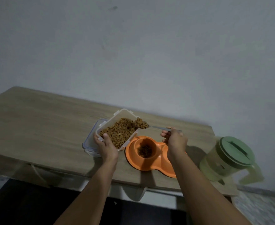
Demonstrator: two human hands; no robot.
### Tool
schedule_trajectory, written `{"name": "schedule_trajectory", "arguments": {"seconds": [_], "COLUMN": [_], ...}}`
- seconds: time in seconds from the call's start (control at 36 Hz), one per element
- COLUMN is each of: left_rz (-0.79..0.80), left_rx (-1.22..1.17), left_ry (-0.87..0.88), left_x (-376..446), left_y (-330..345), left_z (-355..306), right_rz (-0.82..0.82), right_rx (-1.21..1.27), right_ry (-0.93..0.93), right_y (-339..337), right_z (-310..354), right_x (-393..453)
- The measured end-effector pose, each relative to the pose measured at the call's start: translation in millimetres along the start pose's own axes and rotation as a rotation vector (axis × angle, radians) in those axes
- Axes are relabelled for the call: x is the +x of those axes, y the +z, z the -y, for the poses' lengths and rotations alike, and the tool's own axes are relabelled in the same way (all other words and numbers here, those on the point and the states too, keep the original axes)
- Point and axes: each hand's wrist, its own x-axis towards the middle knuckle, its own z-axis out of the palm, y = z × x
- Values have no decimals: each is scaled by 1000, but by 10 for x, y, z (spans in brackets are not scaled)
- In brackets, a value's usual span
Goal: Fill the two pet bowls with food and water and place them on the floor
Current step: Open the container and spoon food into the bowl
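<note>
Orange double pet bowl [134,157], brown kibble [117,133], green-lidded pitcher [227,157], wood-grain table [36,127], grey wall [149,54].

The right hand [175,140] and its forearm cover the second hollow of the orange double bowl [134,158], at about 3 o'clock from the filled one, so its contents cannot be told. The lid [91,143] lies mostly hidden under the food container [117,114], showing only at 8 o'clock. The jug [227,158] is blurred; its level is unreadable. Both arms run off the bottom edge
</note>
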Motion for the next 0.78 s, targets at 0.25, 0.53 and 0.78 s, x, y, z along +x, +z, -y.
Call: {"name": "schedule_trajectory", "arguments": {"seconds": [0.25,0.53,0.78], "left_rz": [-11,41,64], "left_rx": [24,-10,22], "left_ry": [-13,3,37], "left_x": [59,47,-1], "left_y": [0,6,-84], "left_z": [30,9,-104], "right_rz": [-68,99,-14], "right_rx": [-107,-748,-476], "right_ry": [-69,-508,-817], "right_y": [-267,-404,-159], "right_z": [-131,-373,-81], "right_x": [55,-95,-318]}}
